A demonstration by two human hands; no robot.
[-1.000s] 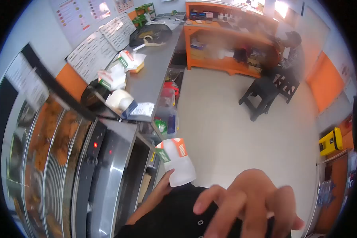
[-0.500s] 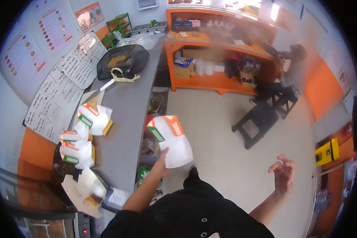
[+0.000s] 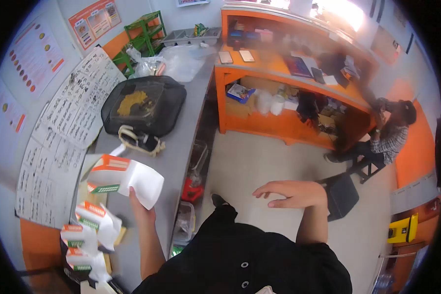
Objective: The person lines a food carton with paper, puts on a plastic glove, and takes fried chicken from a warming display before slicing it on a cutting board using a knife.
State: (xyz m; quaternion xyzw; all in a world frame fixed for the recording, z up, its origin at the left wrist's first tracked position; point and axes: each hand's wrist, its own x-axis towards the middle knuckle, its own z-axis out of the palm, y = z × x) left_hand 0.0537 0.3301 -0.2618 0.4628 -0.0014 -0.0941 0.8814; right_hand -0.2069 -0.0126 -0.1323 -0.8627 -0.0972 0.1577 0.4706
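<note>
My left hand grips a white paper food box with orange and green print, its thumb on the white side. The box is tilted over the left edge of the grey counter. My right hand hangs in the air over the floor, palm down, fingers stretched out and holding nothing. Several similar printed food boxes stand on the counter, nearer to me. Farther along lies a black case with a clear window and something yellow in it. A cream-coloured strap or cord rests in front of it.
Whiteboards with handwriting lean against the left wall. A green rack and a grey tray are at the counter's back. An orange shelf unit stands ahead. At the right, a person sits near a black stool.
My left hand has carried the food box leftward from the aisle to over the counter. My right hand has moved left and up, its curled fingers now straighter. The view has shifted forward.
</note>
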